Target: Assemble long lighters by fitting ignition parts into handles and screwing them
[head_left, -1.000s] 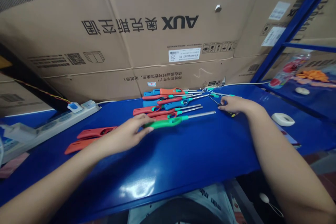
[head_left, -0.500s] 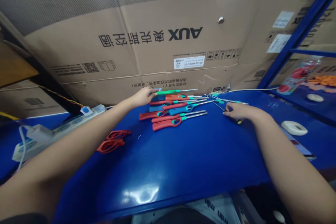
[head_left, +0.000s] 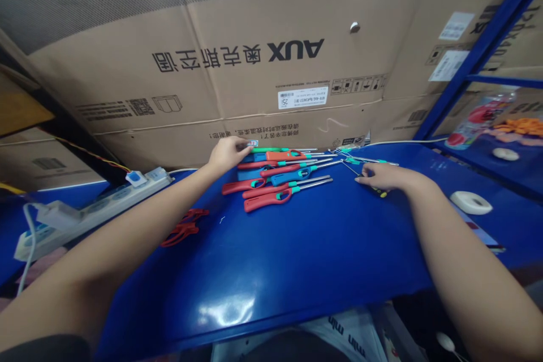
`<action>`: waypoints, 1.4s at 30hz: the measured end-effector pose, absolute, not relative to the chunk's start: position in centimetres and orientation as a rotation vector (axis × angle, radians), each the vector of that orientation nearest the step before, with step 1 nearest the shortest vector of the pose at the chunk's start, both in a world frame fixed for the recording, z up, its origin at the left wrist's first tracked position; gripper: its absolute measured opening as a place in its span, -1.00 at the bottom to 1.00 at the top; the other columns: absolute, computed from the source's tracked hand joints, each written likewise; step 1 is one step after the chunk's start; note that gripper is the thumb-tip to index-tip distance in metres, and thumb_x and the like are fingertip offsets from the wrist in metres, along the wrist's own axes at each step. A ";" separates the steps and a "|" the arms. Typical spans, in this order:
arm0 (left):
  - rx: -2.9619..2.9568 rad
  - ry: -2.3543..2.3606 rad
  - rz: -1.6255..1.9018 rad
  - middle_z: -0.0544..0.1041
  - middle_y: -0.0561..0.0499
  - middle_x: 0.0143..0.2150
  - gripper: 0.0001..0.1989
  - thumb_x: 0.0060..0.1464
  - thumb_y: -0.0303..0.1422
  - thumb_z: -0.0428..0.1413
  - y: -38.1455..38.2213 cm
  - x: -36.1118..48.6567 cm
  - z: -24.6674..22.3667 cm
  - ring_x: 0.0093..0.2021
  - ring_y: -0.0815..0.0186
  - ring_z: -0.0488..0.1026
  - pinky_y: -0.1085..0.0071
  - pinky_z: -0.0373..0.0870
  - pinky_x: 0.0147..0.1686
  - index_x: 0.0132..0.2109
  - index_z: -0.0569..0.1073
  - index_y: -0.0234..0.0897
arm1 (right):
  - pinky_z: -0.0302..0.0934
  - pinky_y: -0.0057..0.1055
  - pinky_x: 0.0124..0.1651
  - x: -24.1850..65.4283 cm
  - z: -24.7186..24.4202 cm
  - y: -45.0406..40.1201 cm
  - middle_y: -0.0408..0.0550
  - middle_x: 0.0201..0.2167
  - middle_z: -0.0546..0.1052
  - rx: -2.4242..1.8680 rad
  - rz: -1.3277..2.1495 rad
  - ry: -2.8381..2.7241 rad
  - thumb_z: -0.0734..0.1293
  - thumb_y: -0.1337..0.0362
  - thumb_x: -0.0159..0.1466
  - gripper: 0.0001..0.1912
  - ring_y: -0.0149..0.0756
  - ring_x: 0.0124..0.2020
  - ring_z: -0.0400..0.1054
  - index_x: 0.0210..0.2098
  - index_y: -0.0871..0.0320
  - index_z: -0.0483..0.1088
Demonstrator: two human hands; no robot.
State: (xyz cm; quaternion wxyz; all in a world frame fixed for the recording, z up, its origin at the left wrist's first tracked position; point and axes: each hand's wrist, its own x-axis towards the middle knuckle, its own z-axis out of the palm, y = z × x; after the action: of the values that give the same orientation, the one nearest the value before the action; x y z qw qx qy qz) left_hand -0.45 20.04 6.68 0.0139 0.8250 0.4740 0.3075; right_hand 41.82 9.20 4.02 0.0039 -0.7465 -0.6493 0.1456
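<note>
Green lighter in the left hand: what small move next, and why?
Probably ease the left hand open and let the green lighter go: it is beyond the orange lighter, roughly parallel, its metal rod pointing the same way. Whether it fully rests is unclear, so release gently.

The blue tabletop (head_left: 297,263) carries a cluster of long-nosed lighters (head_left: 282,179). Red pieces (head_left: 183,227) and a white power strip (head_left: 104,207) lie to their left.

Blue bench (head_left: 297,260), lighters (head_left: 283,177) and power strip (head_left: 102,206) suggest a workshop.

Cardboard (head_left: 237,14) backs a glossy blue, seemingly metal table (head_left: 305,254)
</note>
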 end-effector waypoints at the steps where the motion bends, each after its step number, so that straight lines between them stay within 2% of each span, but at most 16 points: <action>1: 2.569 1.481 1.049 0.62 -0.18 -0.05 -0.64 0.21 -0.19 0.11 19.5 -0.4 7.0 -0.04 0.09 0.54 0.20 0.42 0.03 -0.01 0.59 -0.35 | 0.21 -0.36 -0.42 41.8 4.2 9.2 -0.01 -0.44 0.55 -2.325 0.415 -2.037 0.32 -0.01 0.25 -0.69 -0.19 -0.45 0.44 -0.31 0.12 0.37; 3: 2.565 1.488 1.269 0.41 -0.21 0.25 -0.54 0.25 -0.17 0.07 18.0 -0.3 8.0 0.27 0.05 0.33 0.12 0.25 0.26 0.20 0.45 -0.31 | 0.29 -0.27 -0.26 41.7 4.6 9.1 0.12 -0.22 0.57 -2.287 0.285 -2.028 0.29 -0.08 0.27 -0.60 -0.04 -0.22 0.49 -0.16 0.14 0.41; 4: 2.567 1.481 1.399 0.30 -0.19 0.34 -0.49 0.23 -0.17 0.08 16.9 -0.3 8.6 0.35 0.05 0.22 0.09 0.17 0.32 0.26 0.37 -0.26 | 0.31 -0.21 -0.17 41.5 4.8 9.1 0.17 -0.09 0.54 -2.249 0.193 -2.012 0.27 -0.09 0.28 -0.55 0.03 -0.10 0.46 -0.06 0.15 0.40; 5: 2.602 1.431 1.588 0.26 -0.18 0.35 -0.45 0.20 -0.16 0.12 15.7 -0.4 9.3 0.36 0.04 0.20 0.08 0.16 0.34 0.29 0.34 -0.22 | 0.31 -0.17 -0.09 41.3 5.1 9.0 0.21 0.00 0.50 -2.185 0.085 -1.985 0.25 -0.08 0.30 -0.51 0.07 -0.01 0.43 0.03 0.15 0.37; 7: 2.726 1.328 1.763 0.21 -0.16 0.38 -0.37 0.14 -0.18 0.18 12.9 -1.0 10.7 0.38 0.01 0.18 0.04 0.14 0.35 0.33 0.29 -0.13 | 0.31 -0.12 -0.01 40.8 5.6 8.8 0.22 0.05 0.45 -1.981 -0.131 -1.910 0.23 -0.03 0.32 -0.50 0.05 0.00 0.42 0.10 0.16 0.35; 10: 2.981 1.258 1.540 0.28 -0.12 0.34 -0.40 0.07 -0.17 0.23 9.0 -2.9 12.6 0.34 -0.06 0.22 -0.02 0.14 0.33 0.26 0.36 -0.07 | 0.36 -0.16 -0.09 39.6 6.1 8.4 0.15 -0.06 0.50 -1.637 -0.333 -1.775 0.26 0.07 0.30 -0.62 -0.06 -0.16 0.46 -0.01 0.15 0.44; 13: 3.094 1.305 0.912 0.44 -0.08 0.19 -0.65 0.13 -0.15 0.15 7.0 -6.1 13.5 0.22 -0.02 0.34 -0.01 0.23 0.26 0.05 0.52 -0.08 | 0.36 -0.24 -0.20 38.2 6.3 8.0 0.09 -0.15 0.53 -1.464 -0.356 -1.707 0.26 0.15 0.30 -0.74 -0.11 -0.21 0.46 -0.13 0.12 0.47; 16: 2.972 1.398 0.307 0.48 -0.13 0.05 -0.73 0.08 -0.11 0.12 6.8 -10.0 12.9 0.10 0.00 0.40 0.05 0.33 0.14 -0.23 0.61 -0.14 | 0.33 -0.27 -0.24 36.8 6.1 7.8 0.04 -0.23 0.55 -1.385 -0.359 -1.732 0.25 0.20 0.31 -0.79 -0.17 -0.29 0.44 -0.17 0.10 0.48; 19: 2.685 1.489 -0.063 0.49 -0.11 0.04 -0.77 -0.02 -0.18 0.16 7.0 -13.4 11.8 0.05 0.02 0.40 0.11 0.34 0.10 -0.27 0.62 -0.16 | 0.28 -0.30 -0.28 35.6 5.5 7.9 -0.01 -0.27 0.56 -1.369 -0.361 -1.804 0.26 0.22 0.30 -0.80 -0.22 -0.38 0.41 -0.18 0.10 0.49; 22: 2.507 1.540 -0.145 0.54 -0.09 -0.09 -0.74 -0.05 -0.34 0.10 6.9 -15.5 10.9 -0.07 0.11 0.44 0.21 0.38 0.02 -0.20 0.58 -0.26 | 0.25 -0.32 -0.30 34.6 4.9 8.0 -0.03 -0.27 0.57 -1.367 -0.353 -1.910 0.26 0.23 0.30 -0.79 -0.25 -0.39 0.41 -0.17 0.11 0.50; 25: 2.402 1.580 -0.144 0.55 -0.08 -0.11 -0.63 -0.15 -0.45 0.04 7.0 -16.5 10.4 -0.11 0.18 0.47 0.30 0.41 -0.07 -0.13 0.51 -0.34 | 0.25 -0.35 -0.29 34.1 4.4 8.1 -0.03 -0.28 0.57 -1.341 -0.341 -1.975 0.24 0.24 0.31 -0.77 -0.24 -0.35 0.43 -0.14 0.13 0.50; 30: 2.289 1.565 -0.143 0.57 -0.03 -0.21 -0.56 -0.23 -0.45 0.04 8.2 -16.8 9.4 -0.18 0.23 0.51 0.41 0.42 -0.17 -0.10 0.50 -0.39 | 0.26 -0.36 -0.30 33.9 3.9 8.2 -0.04 -0.29 0.59 -1.319 -0.343 -1.976 0.26 0.28 0.30 -0.79 -0.24 -0.34 0.46 -0.16 0.14 0.50; 35: 2.300 1.575 -0.164 0.55 0.04 -0.34 -0.66 -0.22 -0.44 0.05 9.5 -16.0 9.1 -0.30 0.26 0.47 0.46 0.36 -0.25 -0.22 0.56 -0.36 | 0.26 -0.35 -0.31 34.0 3.8 8.4 -0.03 -0.34 0.57 -1.294 -0.371 -1.897 0.25 0.29 0.31 -0.82 -0.21 -0.34 0.45 -0.22 0.14 0.50; 38: 2.350 1.620 -0.138 0.57 -0.01 -0.29 -0.65 -0.19 -0.43 0.08 9.9 -15.3 9.8 -0.27 0.22 0.47 0.43 0.34 -0.22 -0.20 0.57 -0.39 | 0.28 -0.33 -0.31 34.0 4.0 8.5 -0.02 -0.35 0.57 -1.260 -0.352 -1.870 0.25 0.30 0.32 -0.83 -0.21 -0.34 0.43 -0.24 0.14 0.49; 42: 2.469 1.659 0.009 0.57 -0.10 -0.11 -0.59 0.01 -0.34 0.09 9.0 -12.8 11.7 -0.14 0.17 0.47 0.37 0.32 -0.11 0.01 0.50 -0.42 | 0.31 -0.34 -0.27 32.6 4.6 7.5 -0.03 -0.32 0.54 -1.199 -0.313 -1.886 0.24 0.30 0.34 -0.84 -0.23 -0.31 0.43 -0.19 0.12 0.47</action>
State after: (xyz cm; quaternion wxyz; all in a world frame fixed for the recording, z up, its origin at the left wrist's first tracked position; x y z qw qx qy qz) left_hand -12.79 9.02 11.65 0.0833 0.8272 0.5557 0.0029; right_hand 32.60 7.50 4.62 0.4281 -0.4803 -0.7552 -0.1253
